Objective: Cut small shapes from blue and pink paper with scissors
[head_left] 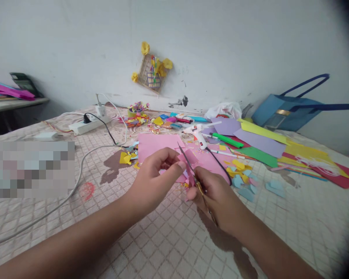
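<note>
Near the middle of the view, my left hand (158, 178) pinches a small piece of pink paper (191, 155) between thumb and fingers. My right hand (215, 193) is closed round the handles of a pair of scissors (187, 158), whose blades point up and away and lie against the pink piece. Behind both hands, larger pink sheets (155, 144) lie flat on the patterned cloth. A white glue gun (198, 133) rests just beyond them, with its black cord running toward my right hand.
Yellow and blue scraps (241, 172) lie right of my hands. Coloured sheets (258, 141) and a blue bag (287, 112) are farther right. At left, a power strip (90, 124) has a white cable curving across the cloth. A bowl of scraps (136, 111) stands near the wall.
</note>
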`<state>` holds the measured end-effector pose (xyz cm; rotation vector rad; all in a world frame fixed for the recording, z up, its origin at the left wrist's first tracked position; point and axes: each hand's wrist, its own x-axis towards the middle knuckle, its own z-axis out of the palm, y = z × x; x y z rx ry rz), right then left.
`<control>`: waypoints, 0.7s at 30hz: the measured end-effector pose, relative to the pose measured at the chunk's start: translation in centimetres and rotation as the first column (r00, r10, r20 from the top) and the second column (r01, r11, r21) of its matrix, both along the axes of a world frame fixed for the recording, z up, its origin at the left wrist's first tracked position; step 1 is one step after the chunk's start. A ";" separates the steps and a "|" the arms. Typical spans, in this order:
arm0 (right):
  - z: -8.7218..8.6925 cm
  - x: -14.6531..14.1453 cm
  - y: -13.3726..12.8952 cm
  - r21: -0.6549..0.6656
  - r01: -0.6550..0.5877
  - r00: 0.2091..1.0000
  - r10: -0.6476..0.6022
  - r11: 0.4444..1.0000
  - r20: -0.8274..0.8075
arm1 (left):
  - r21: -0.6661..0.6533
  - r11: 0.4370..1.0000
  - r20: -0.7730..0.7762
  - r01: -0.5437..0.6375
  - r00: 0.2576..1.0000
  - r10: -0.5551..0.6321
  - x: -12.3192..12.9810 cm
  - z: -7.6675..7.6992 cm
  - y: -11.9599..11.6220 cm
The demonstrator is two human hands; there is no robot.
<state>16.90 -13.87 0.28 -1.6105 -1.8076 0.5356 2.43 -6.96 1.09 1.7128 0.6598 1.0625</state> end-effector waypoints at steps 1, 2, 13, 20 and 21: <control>0.0 0.0 0.0 0.001 -0.003 1.000 0.003 1.000 0.005 | 0.014 1.000 0.029 -0.007 1.000 0.006 -0.1 0.0 0.1; 0.1 -0.1 0.0 0.000 -0.006 1.000 0.006 1.000 0.009 | 0.028 1.000 0.055 -0.015 0.998 0.013 -0.1 -0.1 0.3; 0.0 0.0 -0.1 0.001 0.001 0.999 -0.001 1.000 0.045 | 0.130 0.989 0.053 -0.076 0.996 0.070 -0.3 -0.5 0.9; 0.1 0.1 -0.2 -0.005 -0.004 0.999 0.005 1.000 0.049 | 0.152 0.985 0.022 -0.081 0.997 0.078 -0.4 -0.1 0.6; 0.1 0.1 -0.2 -0.005 -0.005 0.999 0.005 1.000 0.049 | 0.153 0.985 0.015 -0.081 0.997 0.080 -0.3 -0.1 0.6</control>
